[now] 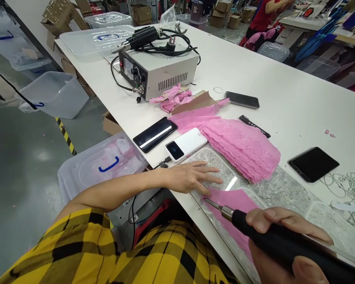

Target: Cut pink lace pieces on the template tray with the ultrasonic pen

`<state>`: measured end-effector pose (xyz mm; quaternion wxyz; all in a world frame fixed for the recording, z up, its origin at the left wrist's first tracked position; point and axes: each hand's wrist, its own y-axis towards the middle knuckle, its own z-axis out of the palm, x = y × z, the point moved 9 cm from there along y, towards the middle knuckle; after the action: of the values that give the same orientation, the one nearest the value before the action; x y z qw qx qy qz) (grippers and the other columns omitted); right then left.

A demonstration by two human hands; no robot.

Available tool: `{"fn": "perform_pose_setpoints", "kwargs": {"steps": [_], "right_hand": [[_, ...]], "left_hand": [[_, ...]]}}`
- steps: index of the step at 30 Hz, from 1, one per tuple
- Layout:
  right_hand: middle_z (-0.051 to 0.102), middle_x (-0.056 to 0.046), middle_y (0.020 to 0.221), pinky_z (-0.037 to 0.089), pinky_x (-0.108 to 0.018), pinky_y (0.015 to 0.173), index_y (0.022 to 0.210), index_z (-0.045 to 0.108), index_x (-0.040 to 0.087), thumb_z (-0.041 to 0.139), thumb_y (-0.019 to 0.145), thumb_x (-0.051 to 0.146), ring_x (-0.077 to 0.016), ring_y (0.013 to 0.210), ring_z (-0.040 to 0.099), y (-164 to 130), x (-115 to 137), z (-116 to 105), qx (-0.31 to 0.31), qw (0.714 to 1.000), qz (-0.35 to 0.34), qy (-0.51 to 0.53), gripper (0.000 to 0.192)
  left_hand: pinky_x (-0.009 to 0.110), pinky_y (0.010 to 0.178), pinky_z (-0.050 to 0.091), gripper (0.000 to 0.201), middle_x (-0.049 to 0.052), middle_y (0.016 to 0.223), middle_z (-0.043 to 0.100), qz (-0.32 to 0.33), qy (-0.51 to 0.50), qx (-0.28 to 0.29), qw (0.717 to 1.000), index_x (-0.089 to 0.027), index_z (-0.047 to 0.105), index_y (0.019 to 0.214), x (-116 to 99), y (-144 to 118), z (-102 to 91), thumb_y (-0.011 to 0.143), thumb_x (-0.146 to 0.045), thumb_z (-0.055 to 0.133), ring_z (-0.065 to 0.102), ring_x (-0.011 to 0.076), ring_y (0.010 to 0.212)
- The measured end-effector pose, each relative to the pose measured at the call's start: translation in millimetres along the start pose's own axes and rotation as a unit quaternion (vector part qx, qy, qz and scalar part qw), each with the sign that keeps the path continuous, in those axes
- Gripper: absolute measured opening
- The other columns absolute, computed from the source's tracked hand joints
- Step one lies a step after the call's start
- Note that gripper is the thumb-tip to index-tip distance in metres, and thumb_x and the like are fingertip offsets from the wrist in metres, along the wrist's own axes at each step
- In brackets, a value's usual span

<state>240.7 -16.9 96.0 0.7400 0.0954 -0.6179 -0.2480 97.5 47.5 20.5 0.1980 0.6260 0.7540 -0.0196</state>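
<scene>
With fingers stretched out, my left hand (pixel 189 176) lies flat on a clear, bubbly-looking board (pixel 263 185), its thumb at the tip of a pink cloth piece (pixel 232 201). My right hand (pixel 286 240) is wrapped round the black handle of a hot knife-like tool (pixel 254 228). The tool's metal tip meets or hovers just over the cloth's left corner, near my left thumb; contact is hard to tell. Beyond the hands rests a layered stack of pink lace fabric (pixel 242 146).
A metal control box (pixel 168 71) carries another black tool (pixel 143 37) and cable. Around the work lie a white power bank (pixel 187 144), phones (pixel 155 134), a black marker (pixel 254 126) and tangled cord (pixel 350 193). A lidded plastic bin (pixel 85 169) stands left of the table.
</scene>
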Motion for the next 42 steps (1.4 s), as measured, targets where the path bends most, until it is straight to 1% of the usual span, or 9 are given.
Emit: {"fn": "perform_pose_setpoints", "kwargs": {"steps": [5, 10, 15, 17, 20, 24, 29, 36, 42], "right_hand": [[0.060, -0.004, 0.090, 0.054, -0.037, 0.063, 0.096, 0.061, 0.018, 0.061, 0.081, 0.034, -0.0148, 0.066, 0.057, -1, -2, 2, 0.003, 1.000, 0.021, -0.012, 0.022], [0.060, -0.003, 0.085, 0.055, -0.035, 0.060, 0.089, 0.060, 0.019, 0.061, 0.082, 0.031, -0.0142, 0.065, 0.058, 3, 2, 8, 0.027, 0.999, -0.010, -0.024, 0.014], [0.061, -0.001, 0.085, 0.056, -0.034, 0.059, 0.089, 0.059, 0.018, 0.061, 0.083, 0.029, -0.0133, 0.063, 0.059, 5, 4, 12, 0.053, 0.998, -0.018, -0.028, 0.012], [0.061, -0.002, 0.086, 0.055, -0.034, 0.059, 0.091, 0.059, 0.018, 0.061, 0.082, 0.029, -0.0130, 0.062, 0.058, 6, 4, 9, 0.040, 0.999, -0.015, -0.026, 0.014], [0.061, -0.003, 0.088, 0.054, -0.035, 0.060, 0.091, 0.060, 0.017, 0.060, 0.081, 0.028, -0.0126, 0.062, 0.056, 8, 5, -4, -0.015, 0.999, -0.019, -0.026, 0.015], [0.061, -0.002, 0.086, 0.052, -0.036, 0.059, 0.089, 0.060, 0.017, 0.058, 0.078, 0.026, -0.0126, 0.061, 0.054, 13, 4, -11, -0.055, 0.997, -0.050, -0.025, 0.014], [0.060, -0.002, 0.084, 0.052, -0.035, 0.059, 0.089, 0.061, 0.018, 0.058, 0.078, 0.026, -0.0125, 0.061, 0.054, 18, -4, -5, -0.055, 0.996, -0.055, -0.033, 0.014], [0.060, -0.002, 0.084, 0.053, -0.035, 0.060, 0.089, 0.062, 0.020, 0.059, 0.078, 0.027, -0.0129, 0.062, 0.054, 17, -6, -4, -0.047, 0.998, -0.043, -0.029, 0.013], [0.061, 0.000, 0.083, 0.054, -0.034, 0.059, 0.086, 0.061, 0.019, 0.061, 0.081, 0.025, -0.0114, 0.061, 0.055, 19, -5, 5, -0.018, 0.999, -0.042, -0.030, 0.007]], "left_hand": [[0.045, 0.122, 0.025, 0.041, -0.001, 0.151, 0.046, -0.008, 0.009, 0.014, 1.000, -0.029, 0.073, 0.113, -3, 1, -4.2, 0.090, -0.003, 0.052, 0.026, 0.0232, 0.148], [0.045, 0.122, 0.026, 0.041, -0.002, 0.150, 0.046, -0.012, 0.008, 0.010, 1.000, -0.030, 0.072, 0.112, -3, 1, -5.8, 0.090, -0.002, 0.052, 0.027, 0.0224, 0.148], [0.047, 0.121, 0.026, 0.042, 0.001, 0.150, 0.047, -0.002, 0.000, -0.003, 1.000, -0.026, 0.073, 0.112, -5, 0, -8.2, 0.089, 0.000, 0.049, 0.028, 0.0252, 0.148], [0.047, 0.121, 0.026, 0.044, 0.002, 0.149, 0.048, -0.004, -0.004, -0.006, 1.000, -0.025, 0.073, 0.113, -5, -1, -9.6, 0.087, 0.001, 0.049, 0.028, 0.0254, 0.148], [0.044, 0.121, 0.027, 0.046, 0.002, 0.148, 0.049, -0.011, -0.003, -0.017, 1.000, -0.023, 0.072, 0.113, -5, -2, -12.5, 0.083, 0.003, 0.049, 0.029, 0.0237, 0.147], [0.042, 0.118, 0.033, 0.045, 0.005, 0.145, 0.052, 0.011, 0.005, -0.056, 0.998, -0.019, 0.073, 0.107, -9, -6, -18.1, 0.078, 0.004, 0.047, 0.034, 0.0247, 0.145], [0.043, 0.115, 0.037, 0.043, 0.008, 0.142, 0.056, 0.036, 0.008, -0.098, 0.995, -0.018, 0.073, 0.104, -12, -10, -23.5, 0.078, 0.004, 0.046, 0.038, 0.0259, 0.143], [0.043, 0.115, 0.038, 0.042, 0.005, 0.144, 0.054, 0.019, 0.007, -0.080, 0.997, -0.020, 0.072, 0.103, -9, -8, -19.8, 0.078, 0.003, 0.049, 0.034, 0.0249, 0.145], [0.044, 0.116, 0.037, 0.041, 0.006, 0.144, 0.054, 0.024, 0.002, -0.085, 0.996, -0.019, 0.073, 0.101, -9, -10, -21.1, 0.078, 0.005, 0.048, 0.034, 0.0258, 0.145]]}}
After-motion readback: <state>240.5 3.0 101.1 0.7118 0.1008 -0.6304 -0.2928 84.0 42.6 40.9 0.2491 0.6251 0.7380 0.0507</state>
